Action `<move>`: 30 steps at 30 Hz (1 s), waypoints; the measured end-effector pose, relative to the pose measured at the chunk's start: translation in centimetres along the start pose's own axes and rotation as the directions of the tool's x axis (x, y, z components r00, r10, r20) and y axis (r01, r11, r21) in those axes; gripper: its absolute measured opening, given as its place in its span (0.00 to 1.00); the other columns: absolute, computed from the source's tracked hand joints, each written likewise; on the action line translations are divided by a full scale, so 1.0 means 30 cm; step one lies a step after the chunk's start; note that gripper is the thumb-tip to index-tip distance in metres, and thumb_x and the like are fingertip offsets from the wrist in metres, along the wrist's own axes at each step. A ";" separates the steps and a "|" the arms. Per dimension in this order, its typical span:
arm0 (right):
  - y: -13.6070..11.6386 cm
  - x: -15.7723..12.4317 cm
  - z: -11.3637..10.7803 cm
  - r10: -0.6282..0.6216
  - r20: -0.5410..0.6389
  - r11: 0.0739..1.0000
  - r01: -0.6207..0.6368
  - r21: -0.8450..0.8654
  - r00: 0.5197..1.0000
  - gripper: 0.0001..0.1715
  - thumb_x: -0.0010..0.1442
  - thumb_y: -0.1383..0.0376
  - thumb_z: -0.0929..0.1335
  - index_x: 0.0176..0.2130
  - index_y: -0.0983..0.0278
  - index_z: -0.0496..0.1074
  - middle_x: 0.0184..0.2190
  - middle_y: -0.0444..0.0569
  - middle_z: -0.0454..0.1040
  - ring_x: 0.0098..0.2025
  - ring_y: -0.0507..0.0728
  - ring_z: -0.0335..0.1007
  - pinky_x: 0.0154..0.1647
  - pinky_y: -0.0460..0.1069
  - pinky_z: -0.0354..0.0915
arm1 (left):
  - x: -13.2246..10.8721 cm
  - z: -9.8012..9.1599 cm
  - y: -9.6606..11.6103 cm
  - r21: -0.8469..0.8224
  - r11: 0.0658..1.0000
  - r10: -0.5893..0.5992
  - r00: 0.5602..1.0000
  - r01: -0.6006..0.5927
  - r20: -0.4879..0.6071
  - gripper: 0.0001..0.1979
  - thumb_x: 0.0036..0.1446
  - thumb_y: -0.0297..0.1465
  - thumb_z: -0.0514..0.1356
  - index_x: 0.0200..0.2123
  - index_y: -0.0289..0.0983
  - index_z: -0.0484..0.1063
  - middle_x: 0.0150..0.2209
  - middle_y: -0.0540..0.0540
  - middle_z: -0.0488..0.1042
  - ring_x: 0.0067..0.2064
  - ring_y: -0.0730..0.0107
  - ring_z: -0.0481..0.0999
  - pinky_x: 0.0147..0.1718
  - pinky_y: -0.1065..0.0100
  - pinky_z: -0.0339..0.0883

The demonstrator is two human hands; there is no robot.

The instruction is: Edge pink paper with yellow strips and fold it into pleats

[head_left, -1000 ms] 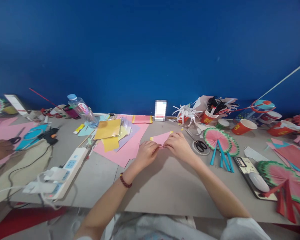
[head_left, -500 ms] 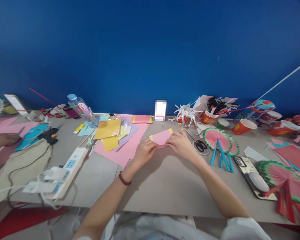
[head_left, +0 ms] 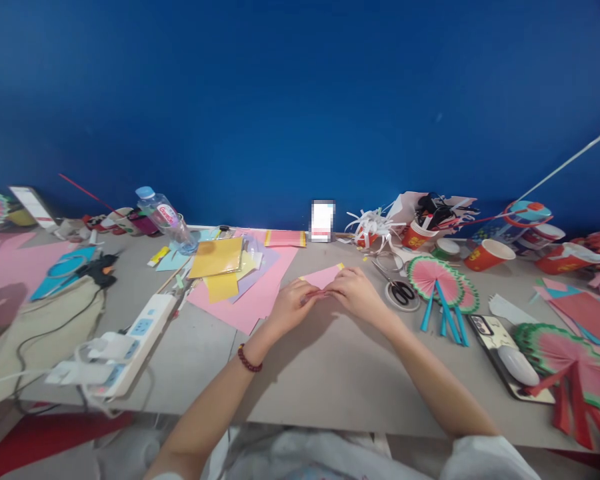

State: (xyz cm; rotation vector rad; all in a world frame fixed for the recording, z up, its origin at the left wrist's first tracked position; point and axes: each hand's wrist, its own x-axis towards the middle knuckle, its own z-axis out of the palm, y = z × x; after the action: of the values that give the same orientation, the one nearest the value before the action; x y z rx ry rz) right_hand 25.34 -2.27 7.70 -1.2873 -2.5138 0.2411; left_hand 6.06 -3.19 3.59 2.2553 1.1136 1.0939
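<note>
Grey desk [head_left: 330, 380] before a blue wall [head_left: 300, 100], strewn with craft sheets. Just left of the scissors [head_left: 401, 291], a small pink paper [head_left: 326, 274] lies flat on the desk. The left hand [head_left: 293, 308] and right hand [head_left: 357, 293] meet at its near edge, fingers closed and pinching it, seemingly so the desk backs the crease. Pleated fans [head_left: 443, 283] lie right of the scissors.

The single head-worn camera looks forward and slightly down across the cluttered grey tabletop [head_left: 330, 380] to the plain dark-blue wall [head_left: 300, 100]. The left hand [head_left: 293, 308] and right hand [head_left: 357, 293] sit mid-frame, close beneath it.
</note>
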 end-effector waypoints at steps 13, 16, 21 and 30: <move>0.028 0.008 0.029 0.008 -0.161 0.956 0.040 0.291 0.987 0.14 0.62 0.65 0.64 0.32 0.59 0.79 0.28 0.46 0.80 0.31 0.54 0.72 0.36 0.48 0.60 | 0.021 -0.053 -0.001 -0.467 0.838 -0.302 0.953 0.283 0.035 0.14 0.51 0.36 0.65 0.40 0.38 0.77 0.38 0.45 0.78 0.34 0.71 0.74 0.34 0.70 0.70; 0.027 0.006 0.032 0.043 -0.148 0.928 0.015 0.371 0.988 0.14 0.62 0.65 0.64 0.33 0.59 0.80 0.28 0.47 0.80 0.30 0.54 0.72 0.35 0.48 0.62 | 0.017 -0.047 0.006 -0.471 0.840 -0.305 0.952 0.268 -0.003 0.10 0.53 0.38 0.63 0.33 0.37 0.79 0.35 0.45 0.79 0.34 0.69 0.75 0.31 0.70 0.70; 0.014 0.005 0.032 0.090 -0.105 0.895 -0.035 0.444 0.990 0.12 0.60 0.66 0.66 0.34 0.60 0.80 0.31 0.48 0.80 0.33 0.55 0.73 0.37 0.48 0.64 | 0.004 -0.040 0.026 -0.399 0.893 -0.265 0.959 0.207 -0.096 0.10 0.57 0.37 0.61 0.33 0.38 0.79 0.35 0.44 0.79 0.37 0.66 0.76 0.30 0.70 0.71; 0.019 0.007 0.063 0.029 -0.083 0.849 0.019 0.527 0.996 0.15 0.58 0.72 0.65 0.38 0.58 0.79 0.33 0.47 0.79 0.36 0.54 0.73 0.41 0.48 0.66 | -0.001 -0.043 0.076 -0.078 0.997 -0.007 0.986 -0.006 -0.168 0.08 0.60 0.32 0.57 0.35 0.39 0.77 0.32 0.46 0.77 0.35 0.68 0.74 0.35 0.67 0.70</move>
State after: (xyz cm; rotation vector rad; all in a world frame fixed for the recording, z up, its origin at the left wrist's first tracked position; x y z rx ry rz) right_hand 25.00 -1.78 5.82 -1.0449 -2.1433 0.7982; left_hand 6.16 -4.57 5.81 2.1344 1.1151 1.3246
